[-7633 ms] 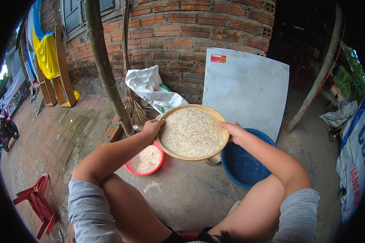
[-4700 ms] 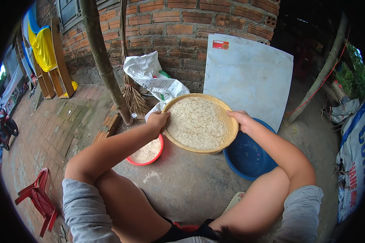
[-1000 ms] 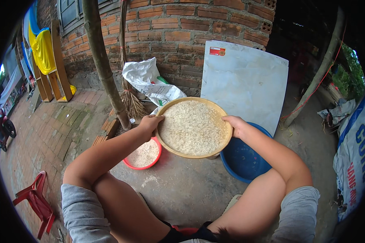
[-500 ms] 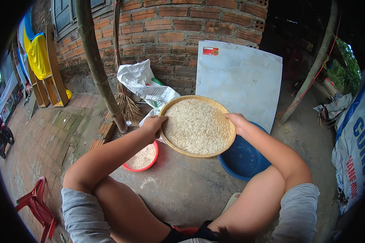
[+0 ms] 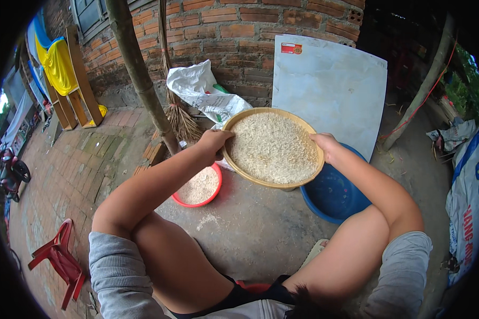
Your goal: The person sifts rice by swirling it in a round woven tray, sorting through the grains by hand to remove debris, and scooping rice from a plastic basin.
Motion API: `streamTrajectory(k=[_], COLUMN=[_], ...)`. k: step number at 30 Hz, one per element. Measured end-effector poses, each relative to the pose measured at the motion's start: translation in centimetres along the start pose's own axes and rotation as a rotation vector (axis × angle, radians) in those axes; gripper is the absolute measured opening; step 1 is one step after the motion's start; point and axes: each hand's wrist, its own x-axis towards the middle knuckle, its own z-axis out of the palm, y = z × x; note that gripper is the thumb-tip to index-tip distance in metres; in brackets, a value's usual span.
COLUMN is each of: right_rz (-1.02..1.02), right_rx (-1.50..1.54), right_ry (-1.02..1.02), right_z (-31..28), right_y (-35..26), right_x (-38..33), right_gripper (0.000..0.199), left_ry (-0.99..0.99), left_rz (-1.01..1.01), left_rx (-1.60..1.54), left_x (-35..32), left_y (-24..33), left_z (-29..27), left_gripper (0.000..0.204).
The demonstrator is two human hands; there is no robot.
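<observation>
A round woven winnowing basket (image 5: 269,184) is held up in front of me, above the ground. Loose pale grain that looks like rice (image 5: 274,143) covers most of its inside. My left hand (image 5: 216,142) is closed around the basket's left rim, thumb over the edge. On the opposite rim, my right hand (image 5: 326,146) grips with the fingers mostly hidden underneath. Below and left of the basket stands a red basin (image 5: 219,186) with pale, finer-looking grain in it. A blue basin (image 5: 335,194) is on the right, partly covered by the basket and my right forearm.
Some spilled grain (image 5: 207,219) lies on the concrete. Behind the basket are a white sack (image 5: 194,85), a straw broom (image 5: 182,121) and a leaning pale board (image 5: 330,87). A bamboo pole (image 5: 143,80) rises at left; a red plastic stool (image 5: 61,260) lies tipped over.
The whole view has shifted, so everything sits higher and farther right. Both hands keep their hold on the basket, which has barely moved against the background. The grain's surface looks slightly rearranged.
</observation>
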Motion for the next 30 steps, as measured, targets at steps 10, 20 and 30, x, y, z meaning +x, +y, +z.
streamTrajectory(k=[10,20,30], right_rz=[0.018,0.098,0.048], right_rx=[-0.226,-0.233,0.173], right_ry=[-0.135,-0.329,-0.192], right_z=[1.4,6.3,2.6], right_y=[0.9,0.8,2.2], right_x=[0.6,-2.3,3.2], right_gripper=[0.03,0.023,0.034], left_ry=[0.122,0.013,0.176], left_rz=[-0.126,-0.197,-0.096], left_rx=[-0.099,-0.066,0.038], left_x=[2.8,3.5,0.1], left_y=[-2.5,-3.4,-3.2], left_z=[-3.7,-9.0,-2.4], left_gripper=[0.024,0.028,0.027])
